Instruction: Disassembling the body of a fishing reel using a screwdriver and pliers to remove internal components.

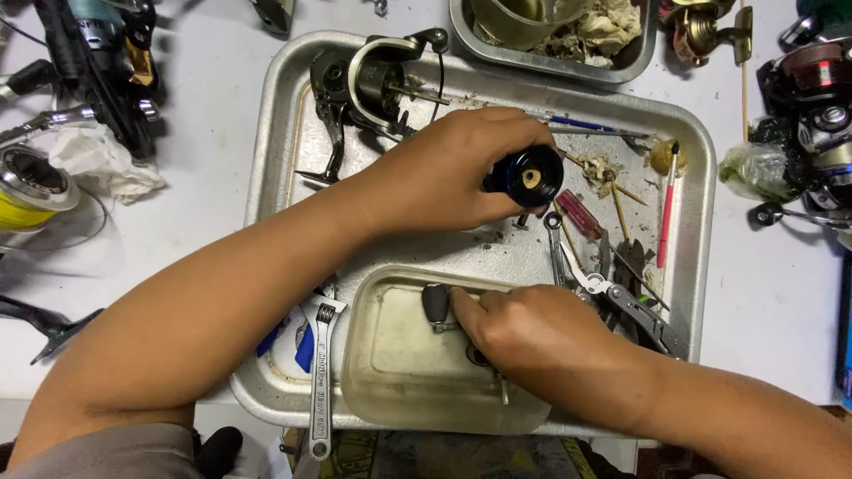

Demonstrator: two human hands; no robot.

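Head view: left hand [444,173] fingers grip spool [525,175]; right hand [541,341] pinches knob [435,303].

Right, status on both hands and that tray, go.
Left hand gripping dark round reel part over metal tray. Right hand in clear plastic tub, fingers on small dark knob. Pliers and screwdrivers close by.

Left hand [444,173] and right hand [532,333], both gripping
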